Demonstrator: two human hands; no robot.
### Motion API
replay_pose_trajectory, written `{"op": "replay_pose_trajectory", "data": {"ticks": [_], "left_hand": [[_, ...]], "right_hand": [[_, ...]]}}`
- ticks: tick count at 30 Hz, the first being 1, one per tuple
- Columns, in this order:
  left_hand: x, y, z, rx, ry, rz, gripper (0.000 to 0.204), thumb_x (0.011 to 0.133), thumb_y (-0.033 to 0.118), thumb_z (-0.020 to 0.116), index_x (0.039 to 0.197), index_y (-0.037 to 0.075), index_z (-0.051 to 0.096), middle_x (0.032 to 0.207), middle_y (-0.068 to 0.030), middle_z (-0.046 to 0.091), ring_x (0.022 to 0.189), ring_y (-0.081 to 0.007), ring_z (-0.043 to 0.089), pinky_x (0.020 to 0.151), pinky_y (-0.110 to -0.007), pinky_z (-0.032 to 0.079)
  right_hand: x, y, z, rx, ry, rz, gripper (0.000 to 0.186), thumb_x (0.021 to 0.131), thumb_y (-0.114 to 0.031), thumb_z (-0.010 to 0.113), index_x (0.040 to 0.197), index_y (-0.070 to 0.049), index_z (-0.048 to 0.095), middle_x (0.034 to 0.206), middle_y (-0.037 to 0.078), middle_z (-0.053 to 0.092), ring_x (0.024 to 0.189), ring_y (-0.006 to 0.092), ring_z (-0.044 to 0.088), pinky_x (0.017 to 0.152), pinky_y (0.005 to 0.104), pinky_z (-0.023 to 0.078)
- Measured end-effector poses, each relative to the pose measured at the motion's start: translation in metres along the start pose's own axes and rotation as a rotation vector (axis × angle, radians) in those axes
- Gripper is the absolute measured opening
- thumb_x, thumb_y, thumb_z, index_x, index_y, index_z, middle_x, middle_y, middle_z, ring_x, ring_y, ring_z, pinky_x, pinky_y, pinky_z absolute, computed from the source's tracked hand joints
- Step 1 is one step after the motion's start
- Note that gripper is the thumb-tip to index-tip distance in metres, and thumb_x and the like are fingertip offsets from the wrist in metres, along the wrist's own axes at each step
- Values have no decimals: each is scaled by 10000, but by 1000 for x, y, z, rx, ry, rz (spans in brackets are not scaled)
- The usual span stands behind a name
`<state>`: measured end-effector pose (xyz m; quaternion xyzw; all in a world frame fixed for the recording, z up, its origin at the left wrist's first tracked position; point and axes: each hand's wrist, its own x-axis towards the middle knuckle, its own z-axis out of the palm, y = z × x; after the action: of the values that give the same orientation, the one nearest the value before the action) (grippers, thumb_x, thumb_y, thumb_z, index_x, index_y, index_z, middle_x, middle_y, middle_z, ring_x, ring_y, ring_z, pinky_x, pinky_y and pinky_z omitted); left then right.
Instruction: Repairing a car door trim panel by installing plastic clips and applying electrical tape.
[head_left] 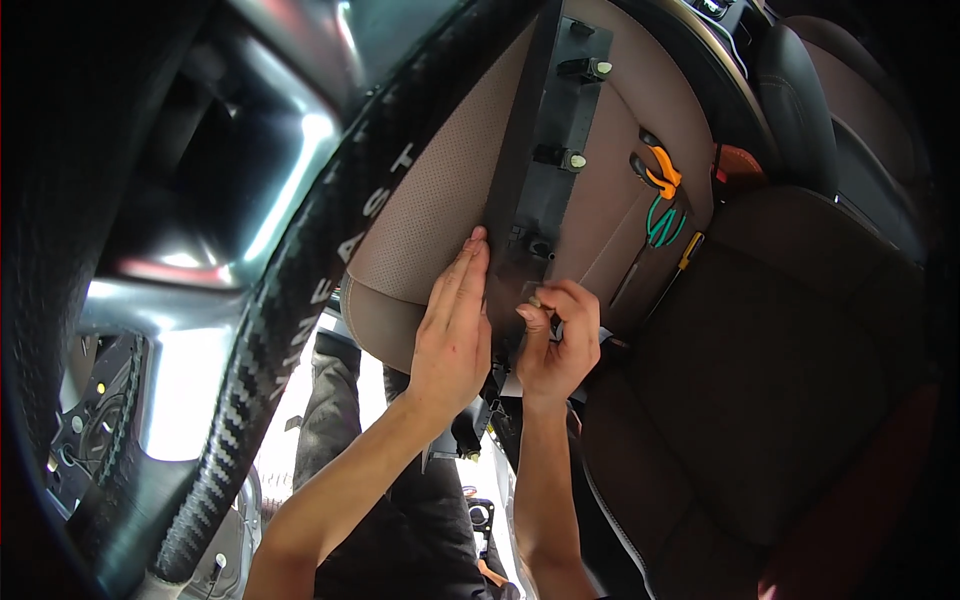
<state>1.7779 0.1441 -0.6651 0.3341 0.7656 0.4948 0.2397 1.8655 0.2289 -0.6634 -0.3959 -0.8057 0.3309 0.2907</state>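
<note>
A long black plastic trim panel (540, 205) lies back side up across a brown perforated car seat (440, 190). Dark clips with pale tips stand up from it, one clip (575, 160) about midway along its far half. My left hand (455, 335) rests along the panel's left edge, fingers straight and close together, holding nothing. Over the panel's near part, my right hand (562, 335) is closed in a pinch between thumb and bent index finger. Something small seems to be between those fingertips, but its kind is not clear. Both hands hide the panel's near end.
Orange-and-black pliers (660, 172), a green-handled tool (663, 222) and a yellow-handled screwdriver (690, 250) lie on the seat's right side. A carbon-patterned steering wheel (300, 290) crosses the left. Another dark seat (770, 330) fills the right. My dark-trousered legs (430, 520) show below.
</note>
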Motion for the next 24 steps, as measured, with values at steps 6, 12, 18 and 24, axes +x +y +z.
{"op": "replay_pose_trajectory", "data": {"ticks": [6, 12, 18, 24], "left_hand": [[1, -4, 1, 8, 2, 16, 626, 876, -131, 436, 1488, -73, 317, 1505, -224, 419, 1327, -386, 481, 1096, -409, 393], [1, -6, 1, 19, -4, 24, 642, 857, -133, 450, 1484, -73, 328, 1497, -218, 431, 1265, -388, 519, 1062, -409, 421], [2, -5, 2, 60, -7, 58, 671, 834, -144, 466, 1486, -68, 327, 1502, -219, 422, 1252, -392, 517, 1058, -419, 423], [0, 3, 4, 80, -9, 41, 603, 902, -96, 437, 1491, -63, 314, 1507, -225, 404, 1300, -402, 476, 1091, -430, 387]], "right_hand": [[1, 14, -2, 46, -134, 9, 242, 859, -105, 734, 1071, 4, 692, 1014, 141, 673, 855, 241, 651, 719, 295, 523], [2, 17, 4, 82, -100, 47, 212, 895, -152, 721, 1035, 3, 677, 997, 130, 667, 812, 216, 647, 703, 286, 513], [3, 5, 1, 152, -135, 314, 161, 938, -135, 668, 1031, -3, 665, 996, 110, 659, 822, 189, 641, 698, 286, 509], [0, -8, 1, 198, -98, 437, 272, 950, -139, 659, 1184, -4, 625, 1056, 95, 660, 932, 181, 653, 781, 277, 521]]}}
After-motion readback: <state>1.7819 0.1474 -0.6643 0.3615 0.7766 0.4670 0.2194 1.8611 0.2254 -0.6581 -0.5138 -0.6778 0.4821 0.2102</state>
